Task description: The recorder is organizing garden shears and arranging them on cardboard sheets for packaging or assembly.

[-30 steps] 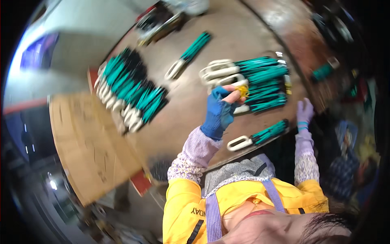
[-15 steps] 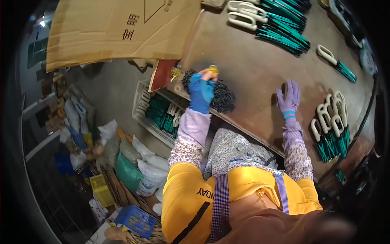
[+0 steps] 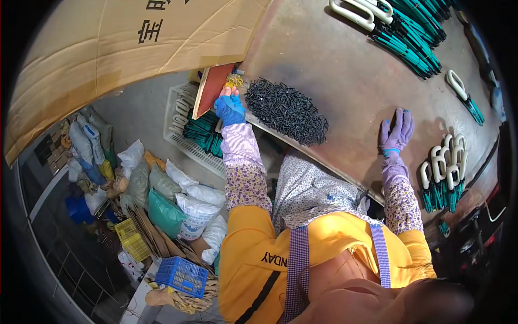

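Note:
My left hand (image 3: 230, 108), in a blue glove with bare fingertips, is at the table's left edge. Its fingers are pinched together against a small cluster of yellow rings (image 3: 234, 81), beside a reddish board (image 3: 213, 89). Just right of that hand, a heap of short, thin black pins (image 3: 286, 112) spreads along the table edge. Gloved in purple, my right hand (image 3: 397, 132) lies on the brown table (image 3: 345, 81) with fingers apart and nothing held. Nearest to it, on the right, is a bunch of tools with cream loop handles and green shafts (image 3: 445, 173).
More of these green tools (image 3: 407, 40) lie in a stack at the far right, and a single one (image 3: 464, 97) lies apart. A cardboard sheet (image 3: 135, 65) overhangs the far left. Below the table edge stands a white crate (image 3: 175, 127); sacks (image 3: 197, 213) fill the floor at left.
My left hand has moved left from above the black pins to the yellow rings by the board, uncovering the heap. My right hand stays flat on the table. The whole view has shifted.

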Demonstrator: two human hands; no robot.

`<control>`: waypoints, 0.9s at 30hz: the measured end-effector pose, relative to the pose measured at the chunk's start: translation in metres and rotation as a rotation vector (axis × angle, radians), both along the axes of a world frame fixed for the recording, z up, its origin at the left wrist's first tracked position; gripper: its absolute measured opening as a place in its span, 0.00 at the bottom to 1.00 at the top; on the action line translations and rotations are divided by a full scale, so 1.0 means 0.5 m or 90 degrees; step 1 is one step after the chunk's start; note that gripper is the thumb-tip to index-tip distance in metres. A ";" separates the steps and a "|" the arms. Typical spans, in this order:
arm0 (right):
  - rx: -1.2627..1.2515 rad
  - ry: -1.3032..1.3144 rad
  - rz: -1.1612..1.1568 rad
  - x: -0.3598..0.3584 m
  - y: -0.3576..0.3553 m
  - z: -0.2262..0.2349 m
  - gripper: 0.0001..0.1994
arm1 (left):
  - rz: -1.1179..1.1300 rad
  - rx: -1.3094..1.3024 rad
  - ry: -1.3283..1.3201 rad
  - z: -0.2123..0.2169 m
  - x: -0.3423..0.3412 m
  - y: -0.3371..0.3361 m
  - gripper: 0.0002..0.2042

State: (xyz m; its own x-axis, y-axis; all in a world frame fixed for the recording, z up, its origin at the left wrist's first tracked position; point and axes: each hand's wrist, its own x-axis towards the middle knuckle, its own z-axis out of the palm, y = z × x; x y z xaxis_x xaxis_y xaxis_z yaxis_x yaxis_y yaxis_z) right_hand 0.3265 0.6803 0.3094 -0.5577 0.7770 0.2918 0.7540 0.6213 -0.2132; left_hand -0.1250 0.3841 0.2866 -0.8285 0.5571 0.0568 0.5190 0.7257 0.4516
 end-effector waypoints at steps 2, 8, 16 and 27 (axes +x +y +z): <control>-0.002 -0.002 -0.003 -0.001 0.001 0.000 0.30 | 0.048 0.085 -0.089 -0.014 -0.009 -0.002 0.05; -0.004 -0.001 -0.007 0.002 0.003 -0.003 0.30 | 0.118 0.160 -0.254 -0.011 0.000 -0.005 0.09; 0.001 0.004 -0.010 0.011 0.003 -0.002 0.30 | 0.011 -0.150 -0.139 0.045 0.018 0.001 0.21; -0.004 0.007 -0.010 0.004 0.006 -0.005 0.30 | 0.540 0.686 -0.708 0.089 0.028 0.034 0.24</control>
